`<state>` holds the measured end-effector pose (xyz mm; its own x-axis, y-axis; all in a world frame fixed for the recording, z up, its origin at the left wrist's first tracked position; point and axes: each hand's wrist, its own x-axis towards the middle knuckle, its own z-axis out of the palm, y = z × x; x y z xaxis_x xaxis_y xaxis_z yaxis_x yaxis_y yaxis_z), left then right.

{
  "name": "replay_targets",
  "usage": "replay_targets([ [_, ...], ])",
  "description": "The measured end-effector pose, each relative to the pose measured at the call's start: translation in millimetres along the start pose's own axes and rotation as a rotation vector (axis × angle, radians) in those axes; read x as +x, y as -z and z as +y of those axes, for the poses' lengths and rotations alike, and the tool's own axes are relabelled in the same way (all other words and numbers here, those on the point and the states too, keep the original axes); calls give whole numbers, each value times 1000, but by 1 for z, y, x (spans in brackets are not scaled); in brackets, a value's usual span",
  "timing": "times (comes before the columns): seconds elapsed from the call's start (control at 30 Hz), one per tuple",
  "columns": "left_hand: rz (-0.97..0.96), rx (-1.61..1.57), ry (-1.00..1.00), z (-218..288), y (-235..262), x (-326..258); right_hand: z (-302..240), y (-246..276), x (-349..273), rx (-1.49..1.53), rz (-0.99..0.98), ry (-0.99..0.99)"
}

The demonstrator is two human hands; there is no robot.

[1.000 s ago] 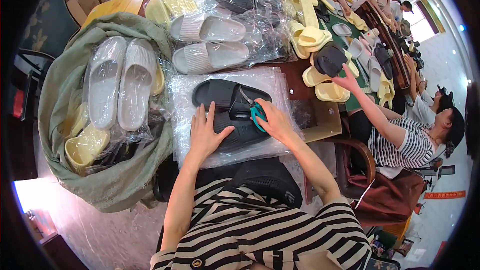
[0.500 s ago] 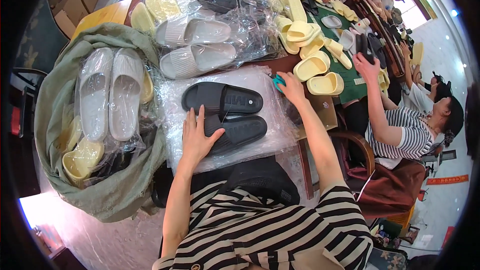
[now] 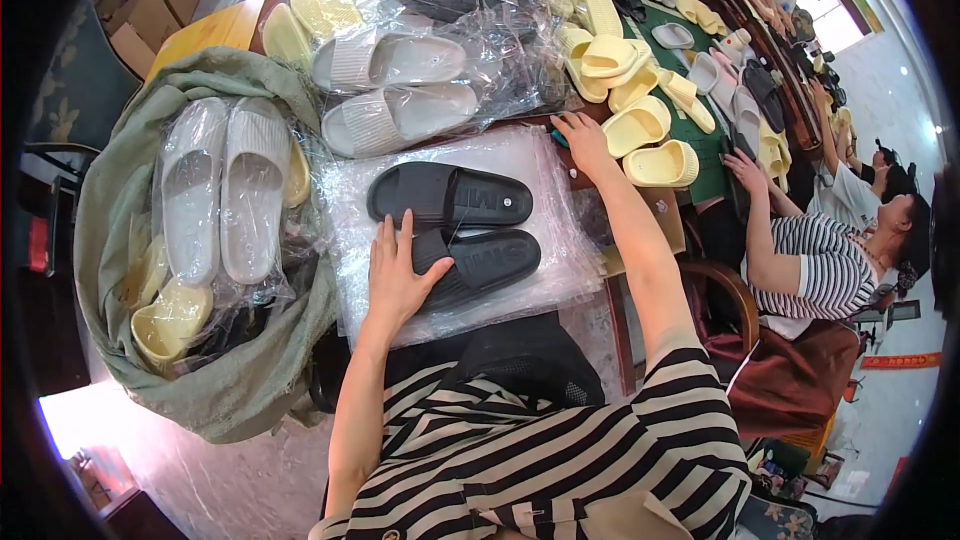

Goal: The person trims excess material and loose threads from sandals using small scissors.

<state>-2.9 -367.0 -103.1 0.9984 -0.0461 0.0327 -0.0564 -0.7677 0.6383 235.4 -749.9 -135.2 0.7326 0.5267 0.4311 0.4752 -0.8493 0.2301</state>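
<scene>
Head view: I log a pair of black slide sandals (image 3: 487, 200) side by side on a stack of clear plastic bags (image 3: 352, 215). Left hand (image 3: 396, 272): fingers spread, laid over the left end of the nearer slide. Right hand (image 3: 586, 147): fingers over turquoise-handled scissors (image 3: 558, 139), mostly hidden, near the stack's far right corner; from my feed I cannot tell whether they grip. Left of the stack, a grey-green sack (image 3: 262, 395) holds bagged grey slides (image 3: 252, 215).
</scene>
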Motion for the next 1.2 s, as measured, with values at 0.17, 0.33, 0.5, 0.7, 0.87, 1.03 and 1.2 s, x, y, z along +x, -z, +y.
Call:
replay_targets([
  [0.17,-3,-4,5,0,0,1,-40,37,3,571,8,-309],
  [0.33,12,0,0,-4,0,-2,-125,86,-25,891,-305,-227],
  [0.5,19,3,0,-2,-3,0,-148,86,-33,726,-182,-221],
  [0.7,32,11,-11,-3,-4,0,-147,75,-28,612,-241,-167],
  [0.87,39,15,-8,-3,-5,0,-132,64,-17,666,-396,-128],
  [1.03,43,11,-16,-4,-4,0,-135,62,-15,493,-353,53],
  [1.2,38,5,-7,-3,-3,-2,-131,65,-18,575,-359,70],
])
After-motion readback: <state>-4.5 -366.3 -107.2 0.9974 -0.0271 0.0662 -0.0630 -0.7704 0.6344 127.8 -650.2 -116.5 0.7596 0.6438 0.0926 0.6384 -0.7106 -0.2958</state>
